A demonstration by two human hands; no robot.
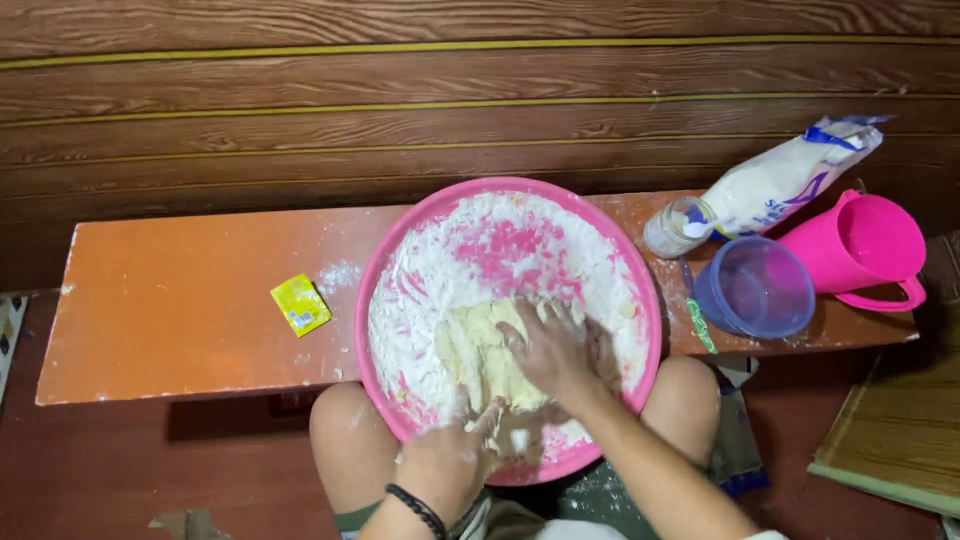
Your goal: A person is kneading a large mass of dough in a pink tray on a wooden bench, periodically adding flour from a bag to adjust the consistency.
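Kneading shows at the lower centre of the frame: a pale yellow dough [480, 355] lies in the lower half of a pink basin [640, 290], surrounded by loose flour [450, 260] that coats the basin's floor and walls. The right hand [550, 350] lies on top of the dough's right side, palm down, fingers spread and slightly curled, their tips pressing into the lump; it grips nothing, it only bears on the dough. The left hand [445, 460] sits at the basin's near rim, just below the dough, dusted white. Its fingers [487, 413] reach up toward the dough's lower edge and seem loosely open, but whether they touch the dough or pinch any of it cannot be told. A black band [417, 508] circles that wrist.

The basin rests on an orange bench [170, 300], overhanging its near edge between the person's knees. A small yellow packet [300, 305] lies on the bench left of the basin. At the upper right of the frame stand a glass jar [668, 232], a leaning white bag [790, 175], a blue cup [755, 287] and a pink jug [865, 250].
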